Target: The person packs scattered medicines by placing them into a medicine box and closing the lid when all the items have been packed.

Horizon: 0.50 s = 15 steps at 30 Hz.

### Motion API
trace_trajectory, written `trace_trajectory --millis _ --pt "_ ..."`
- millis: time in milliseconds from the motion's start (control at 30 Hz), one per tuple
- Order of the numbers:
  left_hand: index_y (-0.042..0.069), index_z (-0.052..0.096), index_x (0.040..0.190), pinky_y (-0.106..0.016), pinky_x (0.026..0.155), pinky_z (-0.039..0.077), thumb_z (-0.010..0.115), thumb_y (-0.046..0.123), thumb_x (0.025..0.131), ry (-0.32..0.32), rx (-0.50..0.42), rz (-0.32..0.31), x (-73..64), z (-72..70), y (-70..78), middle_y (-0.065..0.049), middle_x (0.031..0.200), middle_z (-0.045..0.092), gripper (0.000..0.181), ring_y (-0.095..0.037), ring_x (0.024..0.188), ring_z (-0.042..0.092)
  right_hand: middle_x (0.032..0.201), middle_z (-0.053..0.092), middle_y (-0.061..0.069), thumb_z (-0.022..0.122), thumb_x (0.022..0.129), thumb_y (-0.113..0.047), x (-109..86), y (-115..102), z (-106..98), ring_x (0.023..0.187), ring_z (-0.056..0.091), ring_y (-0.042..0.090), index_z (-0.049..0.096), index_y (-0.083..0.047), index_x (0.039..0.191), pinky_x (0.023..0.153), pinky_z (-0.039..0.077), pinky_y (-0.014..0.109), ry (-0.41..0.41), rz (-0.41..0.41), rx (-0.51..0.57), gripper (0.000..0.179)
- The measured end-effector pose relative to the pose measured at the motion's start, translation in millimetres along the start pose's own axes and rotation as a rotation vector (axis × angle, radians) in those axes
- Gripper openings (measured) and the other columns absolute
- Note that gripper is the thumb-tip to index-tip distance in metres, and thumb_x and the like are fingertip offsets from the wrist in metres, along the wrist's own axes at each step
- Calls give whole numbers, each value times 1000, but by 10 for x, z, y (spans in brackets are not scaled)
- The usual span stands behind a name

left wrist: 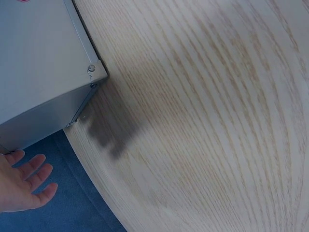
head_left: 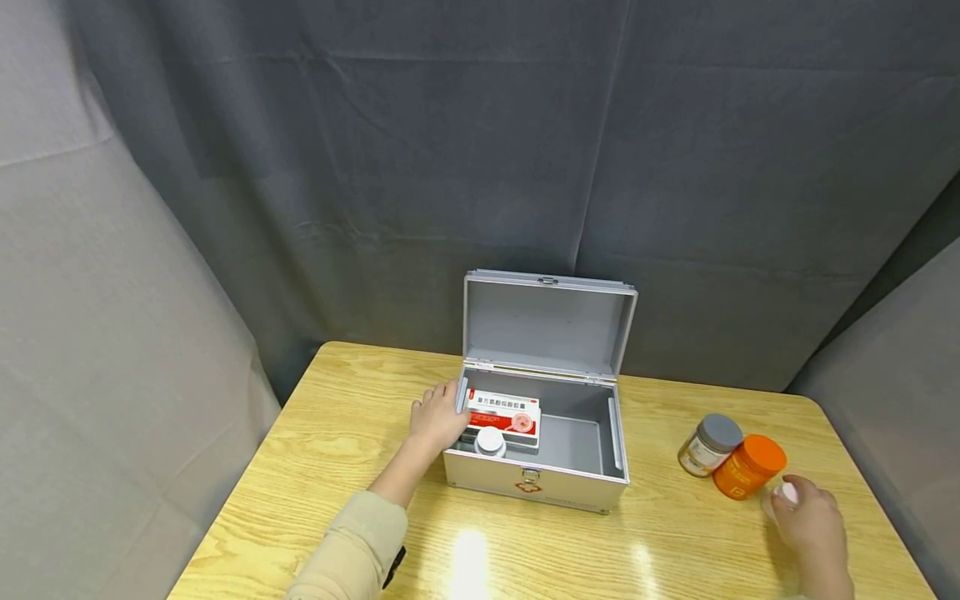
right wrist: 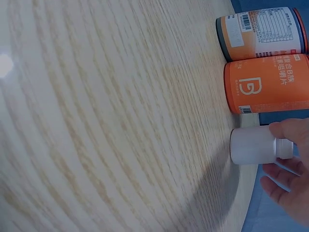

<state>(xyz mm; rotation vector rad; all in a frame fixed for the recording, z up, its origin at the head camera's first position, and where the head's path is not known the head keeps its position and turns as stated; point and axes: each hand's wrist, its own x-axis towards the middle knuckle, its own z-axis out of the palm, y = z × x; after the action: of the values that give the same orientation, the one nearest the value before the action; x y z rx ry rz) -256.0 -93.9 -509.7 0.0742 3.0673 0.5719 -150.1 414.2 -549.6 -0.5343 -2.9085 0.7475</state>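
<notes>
A silver first-aid box [head_left: 536, 492] stands with its lid raised. My left hand [head_left: 438, 417] holds its left wall, thumb over the rim and fingers outside. In the left wrist view that hand [left wrist: 24, 183] has its fingers spread beside the box's side [left wrist: 43, 63]. Inside the box lie a red-and-white medicine carton [head_left: 504, 412] and a white bottle [head_left: 490, 442]. At the right, my right hand [head_left: 813, 517] pinches a second, small white bottle [right wrist: 253, 145] near its cap, with thumb and fingers on opposite sides. This bottle stands upright on the table.
Beside the small bottle stand an orange jar [head_left: 750, 467] and a grey-lidded jar [head_left: 708, 446], side by side. The wooden table [head_left: 360, 400] ends at a dark grey curtain [head_left: 405, 183] behind the box. Pale cloth [head_left: 105, 350] hangs at the sides.
</notes>
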Motion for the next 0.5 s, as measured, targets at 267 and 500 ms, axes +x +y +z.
trace_trajectory --millis 267,500 --pt "10 38 138 -50 93 32 51 34 84 1 -9 4 -4 -14 -9 -12 133 45 60 -31 121 40 106 40 43 52 86 -16 -28 -51 -29 96 42 56 42 12 117 79 36 60 13 15 32 43" --pt "10 39 137 -50 92 33 51 34 83 13 -15 12 -15 -13 -4 -12 132 47 61 -31 119 41 104 45 41 56 84 -18 -42 -87 -62 91 48 51 45 16 110 75 39 55 6 51 57 44"
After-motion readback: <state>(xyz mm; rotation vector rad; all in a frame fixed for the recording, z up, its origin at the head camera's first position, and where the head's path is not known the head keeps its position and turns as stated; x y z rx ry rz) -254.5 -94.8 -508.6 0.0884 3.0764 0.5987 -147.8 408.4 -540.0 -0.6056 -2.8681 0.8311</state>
